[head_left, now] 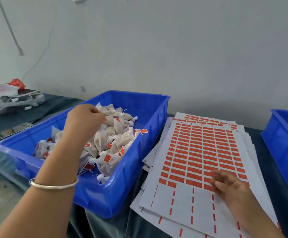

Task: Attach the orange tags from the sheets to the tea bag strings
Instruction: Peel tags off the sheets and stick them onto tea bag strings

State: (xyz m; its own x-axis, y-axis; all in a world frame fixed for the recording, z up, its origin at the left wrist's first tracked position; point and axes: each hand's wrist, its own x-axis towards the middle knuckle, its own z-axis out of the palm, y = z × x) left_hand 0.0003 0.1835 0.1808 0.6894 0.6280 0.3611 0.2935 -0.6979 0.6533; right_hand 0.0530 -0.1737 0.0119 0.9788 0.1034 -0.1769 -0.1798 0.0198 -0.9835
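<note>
Two hands at work, well apart. Left hand (85, 117) reaches into the bin (126, 194), fingers curled at the top of the bag pile (112, 140) — whether they pinch a bag or string cannot be told. Right hand (229, 184) hovers over the near part of the top sheet (182, 200), fingers loosely curled, holding nothing visible. Tags (203, 148) fill most of that sheet; its near rows are stripped bare. Several bags in the bin already carry tags.

Judgement: the step in hand is fetching the next bag. The next move calls for peeling a tag at the stripped edge and bringing string and tag together.

Room: the bin wall stands just beside the sheets; a second bin (284, 143) bounds the right — open room lies over the sheets, between them
</note>
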